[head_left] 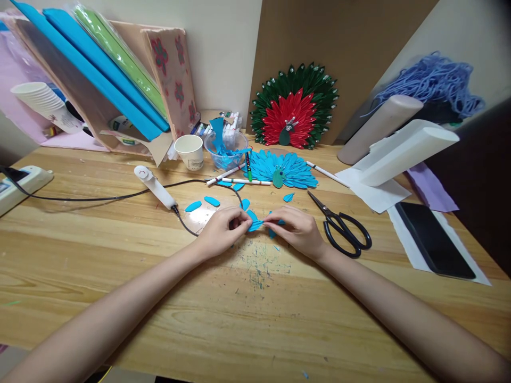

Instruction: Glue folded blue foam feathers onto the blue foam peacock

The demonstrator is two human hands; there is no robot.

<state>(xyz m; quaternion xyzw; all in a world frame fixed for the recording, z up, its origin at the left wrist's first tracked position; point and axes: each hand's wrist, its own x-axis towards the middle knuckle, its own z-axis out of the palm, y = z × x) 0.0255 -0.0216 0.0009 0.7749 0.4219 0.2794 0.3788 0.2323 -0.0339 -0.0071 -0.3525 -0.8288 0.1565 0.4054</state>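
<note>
My left hand (221,229) and my right hand (297,229) meet over the middle of the wooden table (120,255). Both pinch a small blue paper petal (255,222) between their fingertips, one at each end. More loose blue petals (203,203) lie just behind my hands. A flat blue peacock-tail fan of petals (287,167) lies farther back. A red and green peacock fan (297,106) leans upright against a brown board.
Black scissors (345,229) lie right of my right hand. A white glue gun (154,186) with a black cord lies left. Behind are a paper cup (190,151), a plastic bowl (225,151), pens (239,181), a phone (435,239), foam rolls (407,151) and a power strip (19,183).
</note>
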